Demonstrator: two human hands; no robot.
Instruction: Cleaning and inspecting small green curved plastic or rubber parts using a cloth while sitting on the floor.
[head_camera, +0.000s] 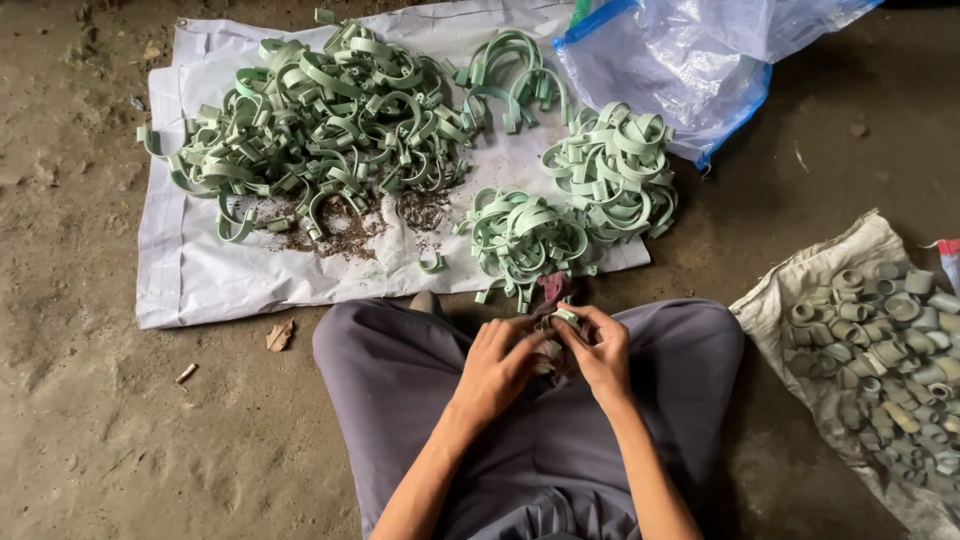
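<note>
From the head camera, looking down, a person sits on a dirt floor (90, 440) with knees spread in grey trousers (400, 380), and both hands meet between the thighs. The left hand (497, 368) is curled, its fingers bent inward toward the right hand (600, 352), whose fingers are also bent; together they pinch a small pale green piece (566, 315) at the fingertips, held just above the lap. What sits lower between the palms is too hidden to tell. Just beyond the hands a scrap of dark red cloth (551, 290) lies at the near edge of a white sheet (190, 280) spread on the floor. On the sheet, a large loose heap of pale green curved plastic clips (310, 130) fills the left and middle part, with brown crumbs of debris (340, 235) beneath its near side. A smaller group of arch-shaped clips (510, 80) lies at the far edge, and two tighter bundles of clips lie nearer the person, one just beyond the hands (522, 238) and one to its right (612, 170). A clear plastic bag with blue edging (680, 70) rests at the far right, overlapping the sheet's corner. To the person's right, well apart from the hands, an open woven sack (790, 290) holds many short grey-green ring pieces (890, 340). A dry leaf (280, 335) lies on the floor near the left knee.
</note>
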